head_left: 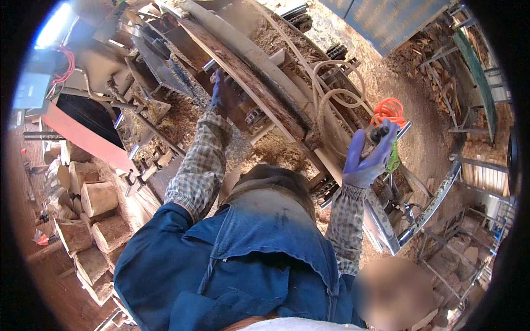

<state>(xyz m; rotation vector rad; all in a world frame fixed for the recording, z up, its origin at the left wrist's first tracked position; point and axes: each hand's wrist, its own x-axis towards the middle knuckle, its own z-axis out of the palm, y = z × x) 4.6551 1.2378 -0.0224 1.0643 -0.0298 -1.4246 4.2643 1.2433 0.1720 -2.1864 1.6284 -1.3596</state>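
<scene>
A long plank with bark along its side (248,80) lies slanted on a chain-fed machine. My left hand (223,94), in a purple glove, is at the plank's left edge by a short metal rod (210,64), its fingers curled on something partly hidden. My right hand (369,160), also gloved, has its fingers around black knobs (380,133) beside a green tool (393,161). An orange coiled hose (391,109) and beige hoses (339,97) lie just behind that hand. Both forearms wear checked sleeves.
Cut log pieces (98,198) are piled at the left, near a pink panel (88,135) and metal bars. Sawdust (411,83) covers the floor. Metal racks (477,163) line the right, and a curved steel rail (428,215) runs beside me. A blurred shape (392,292) is at lower right.
</scene>
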